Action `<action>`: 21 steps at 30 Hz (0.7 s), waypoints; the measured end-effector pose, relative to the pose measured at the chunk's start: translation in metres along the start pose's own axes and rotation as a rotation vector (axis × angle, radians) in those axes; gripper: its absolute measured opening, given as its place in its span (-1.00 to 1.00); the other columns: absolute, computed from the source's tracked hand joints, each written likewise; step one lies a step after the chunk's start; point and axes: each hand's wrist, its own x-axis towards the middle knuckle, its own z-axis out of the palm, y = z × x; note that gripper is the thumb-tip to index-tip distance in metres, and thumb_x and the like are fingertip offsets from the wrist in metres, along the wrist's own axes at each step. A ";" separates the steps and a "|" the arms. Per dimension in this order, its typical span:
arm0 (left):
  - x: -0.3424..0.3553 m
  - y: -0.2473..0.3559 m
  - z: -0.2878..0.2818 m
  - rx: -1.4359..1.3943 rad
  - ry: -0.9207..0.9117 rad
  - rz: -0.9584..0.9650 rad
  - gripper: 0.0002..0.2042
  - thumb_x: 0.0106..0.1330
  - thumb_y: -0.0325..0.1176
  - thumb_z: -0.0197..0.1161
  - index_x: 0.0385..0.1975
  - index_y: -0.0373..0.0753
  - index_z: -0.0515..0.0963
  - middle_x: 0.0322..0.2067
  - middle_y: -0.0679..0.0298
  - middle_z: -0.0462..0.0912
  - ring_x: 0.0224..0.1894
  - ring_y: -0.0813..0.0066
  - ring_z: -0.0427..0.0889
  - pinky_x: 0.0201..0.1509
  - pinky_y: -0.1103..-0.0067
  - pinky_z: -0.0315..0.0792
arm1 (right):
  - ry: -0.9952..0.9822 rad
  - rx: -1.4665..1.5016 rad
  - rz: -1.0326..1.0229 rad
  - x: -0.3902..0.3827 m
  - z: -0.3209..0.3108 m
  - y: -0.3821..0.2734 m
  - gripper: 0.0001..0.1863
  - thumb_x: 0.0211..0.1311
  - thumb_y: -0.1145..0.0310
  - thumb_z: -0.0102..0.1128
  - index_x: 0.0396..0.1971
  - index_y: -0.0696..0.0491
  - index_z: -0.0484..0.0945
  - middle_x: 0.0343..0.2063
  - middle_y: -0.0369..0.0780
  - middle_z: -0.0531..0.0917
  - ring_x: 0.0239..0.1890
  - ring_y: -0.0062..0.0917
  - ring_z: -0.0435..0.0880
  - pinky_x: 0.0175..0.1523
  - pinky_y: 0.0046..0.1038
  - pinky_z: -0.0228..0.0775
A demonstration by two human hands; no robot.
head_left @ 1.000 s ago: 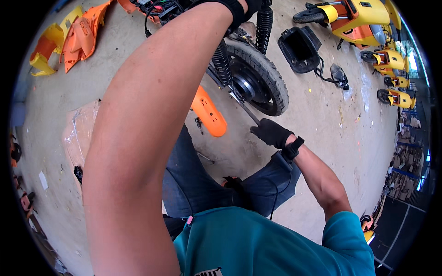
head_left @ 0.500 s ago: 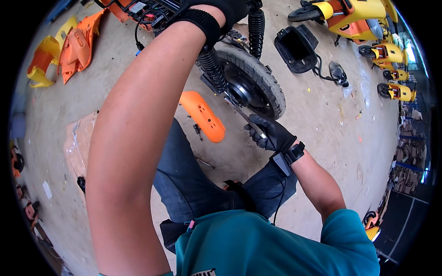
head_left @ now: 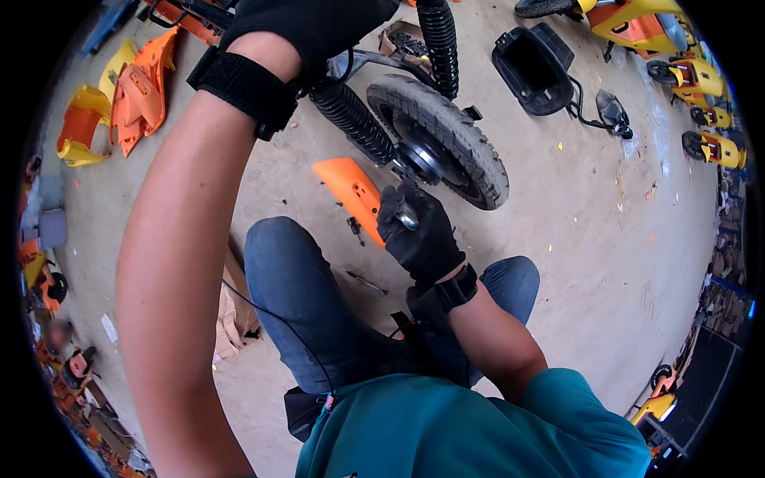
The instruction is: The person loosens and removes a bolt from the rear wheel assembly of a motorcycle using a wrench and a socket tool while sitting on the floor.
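Observation:
My left hand (head_left: 315,24), in a black glove, reaches to the top edge at the scooter's upper framework; its fingers are not clearly visible. A black coil shock absorber (head_left: 351,119) runs below it to the wheel hub (head_left: 418,163) inside a knobby tyre (head_left: 478,151). Just below the hub, my gloved right hand (head_left: 414,231) is closed round a silver wrench (head_left: 406,215), whose far end is largely hidden by the hand. An orange curved plastic panel (head_left: 343,183) lies on the floor beside the wheel, with small metal parts (head_left: 355,227) near it.
A black housing with cable (head_left: 534,68) lies right of the wheel. Yellow scooters (head_left: 697,76) line the right; orange and yellow panels (head_left: 139,95) lie at upper left. Cardboard (head_left: 231,327) is beside my left knee; a thin tool (head_left: 366,283) lies between my legs.
My right hand has moved left and up with the wrench, swinging it inward under the hub. My left hand and forearm have shifted left, uncovering more of the shock absorber.

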 end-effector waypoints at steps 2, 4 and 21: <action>0.008 0.011 0.014 0.021 0.062 -0.014 -0.55 0.04 -0.02 0.30 -0.34 -0.38 0.59 -0.39 -0.12 0.64 -0.28 -0.02 0.65 -0.17 0.30 0.51 | 0.189 0.749 0.246 0.020 -0.006 0.026 -0.92 0.18 0.54 0.14 -0.38 0.22 0.46 -0.37 -0.16 0.59 -0.43 -0.49 0.58 -0.26 -0.54 0.50; -0.006 -0.014 -0.012 0.183 0.049 -0.040 -0.49 0.05 0.06 0.31 -0.28 -0.35 0.58 -0.37 -0.07 0.65 -0.29 0.06 0.66 -0.19 0.34 0.50 | 0.174 0.893 0.358 0.004 0.049 0.019 -0.92 0.23 0.50 0.08 -0.33 0.18 0.40 -0.37 -0.16 0.52 -0.40 -0.48 0.55 -0.22 -0.48 0.51; 0.007 -0.027 0.022 0.077 0.007 0.038 -0.42 0.02 0.15 0.35 -0.35 -0.37 0.54 -0.45 -0.06 0.65 -0.33 0.01 0.67 -0.26 0.29 0.51 | 0.192 1.156 0.330 0.010 0.044 0.013 -0.89 0.34 0.36 0.01 -0.28 0.08 0.35 -0.40 -0.17 0.48 -0.36 -0.41 0.53 -0.12 -0.28 0.51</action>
